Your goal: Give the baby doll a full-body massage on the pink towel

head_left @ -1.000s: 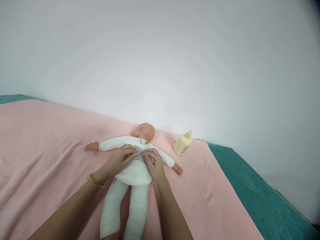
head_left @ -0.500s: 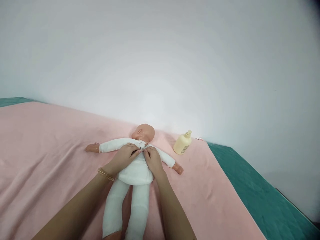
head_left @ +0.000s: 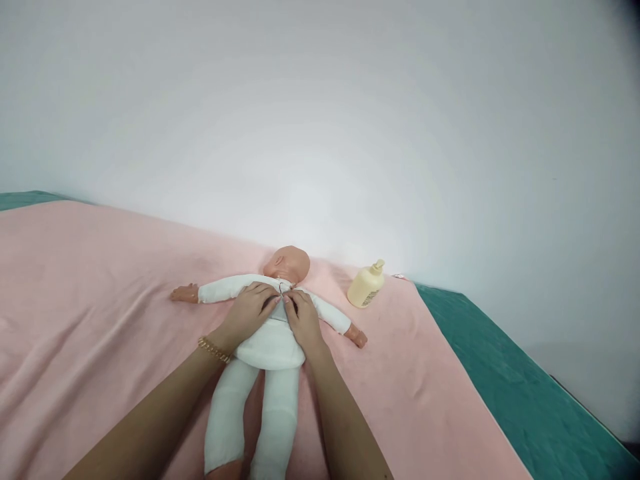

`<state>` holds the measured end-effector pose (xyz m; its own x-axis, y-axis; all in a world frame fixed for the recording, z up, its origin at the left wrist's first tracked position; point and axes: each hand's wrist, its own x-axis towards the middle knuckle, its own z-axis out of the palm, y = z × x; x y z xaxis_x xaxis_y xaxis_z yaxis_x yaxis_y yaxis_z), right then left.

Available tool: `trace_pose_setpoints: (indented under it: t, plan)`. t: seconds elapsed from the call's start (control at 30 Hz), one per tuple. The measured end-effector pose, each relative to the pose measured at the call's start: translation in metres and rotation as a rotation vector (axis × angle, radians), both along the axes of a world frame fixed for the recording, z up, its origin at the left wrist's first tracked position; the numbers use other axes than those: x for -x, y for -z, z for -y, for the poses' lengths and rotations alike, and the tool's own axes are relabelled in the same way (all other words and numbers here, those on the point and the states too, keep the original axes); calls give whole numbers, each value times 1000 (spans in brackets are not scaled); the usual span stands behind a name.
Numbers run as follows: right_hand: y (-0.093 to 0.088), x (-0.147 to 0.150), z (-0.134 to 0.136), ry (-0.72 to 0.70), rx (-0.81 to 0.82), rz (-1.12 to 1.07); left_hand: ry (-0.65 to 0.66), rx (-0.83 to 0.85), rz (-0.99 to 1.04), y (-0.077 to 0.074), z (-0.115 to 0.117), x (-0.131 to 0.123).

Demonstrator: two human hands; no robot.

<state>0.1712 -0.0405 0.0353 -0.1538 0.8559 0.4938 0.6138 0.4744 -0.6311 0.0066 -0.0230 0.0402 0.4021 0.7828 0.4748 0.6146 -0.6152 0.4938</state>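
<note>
A baby doll [head_left: 270,347] with a white cloth body lies stretched out, its bare head [head_left: 295,263] turned to the left and its arms spread. On the left side of its upper torso rests my left hand [head_left: 253,310], fingers laid over the cloth and a beaded bracelet at the wrist. My right hand [head_left: 304,320] lies the same way on the right side, its thumb close to the left one along the midline. Both are open, palms down, holding nothing I can see. A short dark thread [head_left: 281,288] shows just above the thumbs.
A pale yellow pump bottle [head_left: 365,287] stands right of the doll's head. Under everything is a wrinkled pink blanket [head_left: 425,400] over a green surface [head_left: 510,373]. A plain white wall [head_left: 320,120] rises right behind the doll's head.
My right hand and its thumb have shifted slightly left. The left hand stays nearly in place on the doll, and a little more of the dark thread shows between the thumbs.
</note>
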Motion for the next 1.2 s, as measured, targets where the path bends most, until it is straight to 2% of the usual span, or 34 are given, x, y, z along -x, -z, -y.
trace_pose_setpoints:
  t: [0.17,0.5,0.67,0.83,0.9,0.97,1.03,1.1,1.2]
  plan:
    - [0,0,1,-3,-9,11,-20,2,-19,0,1,-1]
    - [11,-2,-3,24,-20,69,-45,-13,-10,6,2,-2]
    - [10,1,-5,24,-11,90,-42,-8,0,6,1,-3]
    - [5,-4,5,39,-20,49,-52,-9,44,5,5,1]
    - [-5,-11,14,34,-22,30,-65,2,80,-4,12,7]
    - [-22,-18,27,8,-2,47,-44,37,89,-20,24,15]
    - [-45,-22,42,-42,79,73,69,103,40,-42,41,23]
    - [-67,-23,59,-150,203,109,245,217,-37,-61,59,30]
    - [-89,-17,76,-338,352,232,401,322,-109,-75,75,33]
